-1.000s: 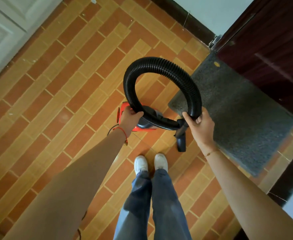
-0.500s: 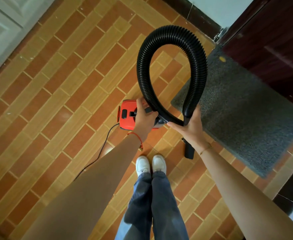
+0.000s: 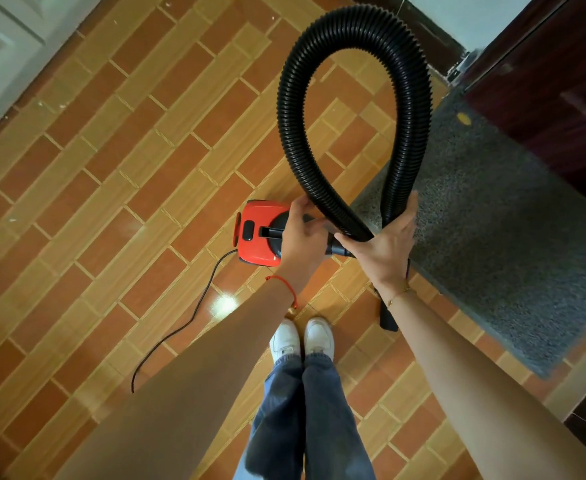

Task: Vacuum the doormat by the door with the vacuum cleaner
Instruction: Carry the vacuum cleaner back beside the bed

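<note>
Head view looked straight down at a tiled floor [image 3: 118, 188]. Vacuum [image 3: 260, 233], red body with black top, sat on the floor just ahead of the person's white shoes [image 3: 302, 337]. Left hand [image 3: 300, 233] was down on the vacuum's top at the black handle, fingers curled there; grip itself hidden by the hand, so cannot tell if it was closed on the handle. Right hand [image 3: 386, 244] was clamped on the hose [image 3: 350, 36], thumb over one run and fingers round the other, right where the two runs cross beside the vacuum's front outlet. Hose rose from that point in a tall loop toward the far side, its top near the far wall. Black nozzle [image 3: 388, 318] hung below the right wrist, tip near the floor, just left of the doormat's near-left edge. Doormat [image 3: 513, 237], grey and speckled, lay on the right, flat on the floor against a dark door [image 3: 561, 81]; small yellow speck [image 3: 463, 118] on its far end. Black cord [image 3: 194, 313] ran from the vacuum's near side back across the tiles to the left. Red string on the left wrist, thin chain on the right.
</note>
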A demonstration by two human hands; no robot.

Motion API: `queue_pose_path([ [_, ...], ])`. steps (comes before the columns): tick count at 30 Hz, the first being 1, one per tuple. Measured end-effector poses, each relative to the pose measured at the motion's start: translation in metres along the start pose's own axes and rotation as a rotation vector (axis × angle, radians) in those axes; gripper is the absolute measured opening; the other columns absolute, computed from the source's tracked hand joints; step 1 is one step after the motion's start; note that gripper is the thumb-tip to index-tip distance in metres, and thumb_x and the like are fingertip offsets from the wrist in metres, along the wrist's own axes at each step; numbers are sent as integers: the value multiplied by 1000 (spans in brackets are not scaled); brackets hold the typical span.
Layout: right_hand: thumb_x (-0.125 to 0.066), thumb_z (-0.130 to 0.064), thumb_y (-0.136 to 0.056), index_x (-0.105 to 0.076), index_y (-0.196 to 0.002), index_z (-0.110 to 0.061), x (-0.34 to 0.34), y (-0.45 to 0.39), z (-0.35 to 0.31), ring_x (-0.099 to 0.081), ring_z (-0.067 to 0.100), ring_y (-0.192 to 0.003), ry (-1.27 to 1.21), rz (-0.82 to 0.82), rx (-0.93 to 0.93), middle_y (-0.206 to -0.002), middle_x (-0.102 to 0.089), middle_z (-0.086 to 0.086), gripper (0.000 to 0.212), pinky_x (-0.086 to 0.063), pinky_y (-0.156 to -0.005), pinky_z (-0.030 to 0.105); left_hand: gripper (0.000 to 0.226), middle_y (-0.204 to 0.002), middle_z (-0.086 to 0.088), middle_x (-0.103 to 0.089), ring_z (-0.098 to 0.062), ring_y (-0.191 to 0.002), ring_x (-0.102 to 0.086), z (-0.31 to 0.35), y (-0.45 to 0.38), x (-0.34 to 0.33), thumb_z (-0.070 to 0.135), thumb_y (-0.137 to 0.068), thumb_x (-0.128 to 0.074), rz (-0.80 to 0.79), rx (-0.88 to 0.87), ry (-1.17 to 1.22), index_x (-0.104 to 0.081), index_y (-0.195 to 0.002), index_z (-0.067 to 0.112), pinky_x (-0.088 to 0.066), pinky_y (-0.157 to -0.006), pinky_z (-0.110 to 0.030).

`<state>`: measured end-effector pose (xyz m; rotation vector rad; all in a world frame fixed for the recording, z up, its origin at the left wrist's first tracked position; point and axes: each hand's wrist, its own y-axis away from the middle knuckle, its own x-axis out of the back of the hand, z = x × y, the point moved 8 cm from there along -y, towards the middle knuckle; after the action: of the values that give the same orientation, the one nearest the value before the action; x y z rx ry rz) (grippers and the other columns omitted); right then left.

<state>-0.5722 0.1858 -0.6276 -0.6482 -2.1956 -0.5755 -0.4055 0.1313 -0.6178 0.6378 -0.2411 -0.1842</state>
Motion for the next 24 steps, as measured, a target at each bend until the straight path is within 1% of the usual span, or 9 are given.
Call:
queue_pose_path([
  [2,-85,-53,-58,-1,-152,-3,-8,-4,-1,-21,28,-144,-5,-9,4,-157,-15,13,135,-27,-116,46,46,-105,15,-63,-8,-96,-66,0,-3,-3,-5,-89,-44,-15,-38,-22,-49,-128,18,-54,-86,-35],
  [6,-83,-30,-65,-14,-146,-8,-16,-14,0,-30,29,-137,-63,21,45,-148,-28,14,108,-36,-110,49,45,-108,6,-61,17,-78,-59,-5,-9,-6,-12,-89,-45,25,-46,30,-50,-128,10,-48,-68,-7],
  [8,-82,-22,-65,-20,-141,-11,-16,-16,2,-37,28,-131,-65,48,55,-140,-35,14,99,-42,-104,48,44,-111,2,-60,20,-79,-59,-9,-15,-6,-13,-90,-43,16,-46,32,-51,-128,8,-44,-64,-2],
  [12,-82,-22,-65,-24,-136,-16,-18,-22,3,-46,30,-122,-62,82,96,-131,-42,13,92,-47,-97,50,50,-111,3,-65,-10,-103,-65,-30,-32,5,-12,-87,-33,26,-34,-23,-54,-127,11,-55,-73,-16],
  [14,-81,-25,-64,-27,-135,-13,-19,-28,4,-48,29,-119,-70,88,96,-128,-44,12,90,-48,-94,50,51,-117,1,-61,-14,-113,-57,-46,-41,23,-10,-85,-38,82,-47,-218,-53,-128,13,-48,-91,-22],
  [16,-80,-28,-64,-29,-134,-9,-21,-33,5,-49,27,-116,-80,95,96,-126,-46,12,88,-49,-93,49,51,-126,-4,-56,-18,-119,-52,-67,-51,41,-6,-85,-43,99,-54,-418,-50,-132,13,-39,-89,-20],
  [18,-80,-26,-65,-32,-133,-4,-24,-37,5,-49,25,-114,-87,96,107,-125,-46,11,87,-50,-91,46,53,-135,-7,-48,-23,-124,-46,-93,-63,57,-4,-86,-45,92,-39,-555,-45,-137,10,-39,-93,-24],
  [21,-81,-22,-64,-33,-133,-2,-31,-41,6,-47,22,-111,-106,77,126,-124,-45,10,86,-50,-91,40,64,-151,-9,-31,-28,-137,-34,-132,-82,74,-1,-86,-49,45,45,-667,-30,-147,9,-36,-110,-43],
  [24,-81,-20,-65,-33,-133,-2,-39,-46,10,-45,12,-107,-155,69,136,-122,-45,7,85,-50,-91,33,78,-157,-8,-18,-30,-143,-25,-164,-101,84,3,-84,-56,-20,115,-727,-17,-151,8,-30,-115,-46],
])
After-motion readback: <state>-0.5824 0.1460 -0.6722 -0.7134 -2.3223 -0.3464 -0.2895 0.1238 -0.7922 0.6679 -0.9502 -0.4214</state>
